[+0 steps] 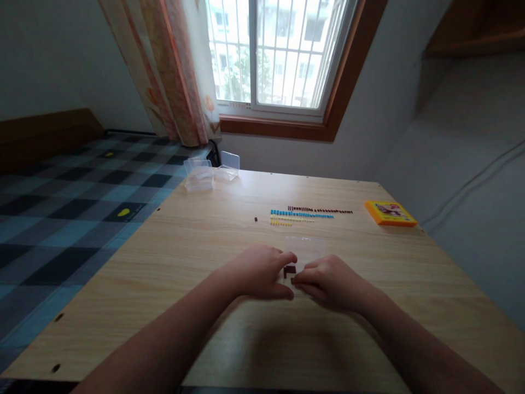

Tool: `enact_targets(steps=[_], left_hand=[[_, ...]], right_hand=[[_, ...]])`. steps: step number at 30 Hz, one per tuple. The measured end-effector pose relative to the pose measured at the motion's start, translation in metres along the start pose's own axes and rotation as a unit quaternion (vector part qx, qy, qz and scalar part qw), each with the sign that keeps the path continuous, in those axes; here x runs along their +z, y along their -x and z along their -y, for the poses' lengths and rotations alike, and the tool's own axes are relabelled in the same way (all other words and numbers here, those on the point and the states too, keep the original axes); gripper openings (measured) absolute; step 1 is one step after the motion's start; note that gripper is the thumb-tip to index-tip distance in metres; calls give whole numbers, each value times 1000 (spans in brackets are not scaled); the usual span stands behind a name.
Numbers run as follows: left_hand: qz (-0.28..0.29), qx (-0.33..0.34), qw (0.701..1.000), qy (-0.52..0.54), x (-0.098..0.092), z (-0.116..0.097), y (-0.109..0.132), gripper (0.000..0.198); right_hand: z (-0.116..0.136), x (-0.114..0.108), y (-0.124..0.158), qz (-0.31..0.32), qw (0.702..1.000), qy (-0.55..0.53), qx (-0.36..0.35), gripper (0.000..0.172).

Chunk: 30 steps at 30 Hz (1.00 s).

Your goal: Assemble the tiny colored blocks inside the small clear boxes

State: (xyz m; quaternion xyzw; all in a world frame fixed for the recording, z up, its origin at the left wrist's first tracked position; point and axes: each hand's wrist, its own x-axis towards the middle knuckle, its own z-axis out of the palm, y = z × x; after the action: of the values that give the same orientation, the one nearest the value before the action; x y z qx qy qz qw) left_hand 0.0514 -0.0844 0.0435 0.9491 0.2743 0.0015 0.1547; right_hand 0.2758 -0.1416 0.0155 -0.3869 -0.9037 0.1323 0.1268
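Thumb and fingers apart, my left hand curves around the left side of a few dark brown building bricks. I cannot tell whether it touches them. My right hand is closed in a pinch at the right, with a small brown brick at its fingertips. Beneath and beyond the hands lies a clear, flat sheet or plate, partly covered by them. Farther back, tiny bricks lie in rows: brown, blue and yellow.
A lone dark brick lies left of the rows. Clear plastic boxes stand at the table's far left corner. An orange and yellow box lies near the right edge. A checked bed adjoins the left; a window is behind.
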Motion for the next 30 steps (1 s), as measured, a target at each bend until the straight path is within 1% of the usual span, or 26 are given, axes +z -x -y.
enact_targets(steps=[4, 10, 16, 23, 30], left_hand=[[-3, 7, 1000, 2, 0, 0, 0, 45], [-1, 9, 1000, -6, 1, 1, 0, 46], [-7, 14, 1000, -4, 3, 2, 0, 48], [-4, 14, 1000, -10, 2, 1, 0, 49], [-5, 3, 1000, -11, 3, 0, 1, 47]], right_hand=[[2, 3, -3, -4, 1000, 12, 4, 15], [1, 5, -4, -19, 1000, -1, 11, 16], [1, 6, -3, -17, 1000, 17, 15, 17], [-1, 9, -4, -21, 1000, 11, 17, 17], [-5, 7, -1, -34, 999, 8, 17, 18]])
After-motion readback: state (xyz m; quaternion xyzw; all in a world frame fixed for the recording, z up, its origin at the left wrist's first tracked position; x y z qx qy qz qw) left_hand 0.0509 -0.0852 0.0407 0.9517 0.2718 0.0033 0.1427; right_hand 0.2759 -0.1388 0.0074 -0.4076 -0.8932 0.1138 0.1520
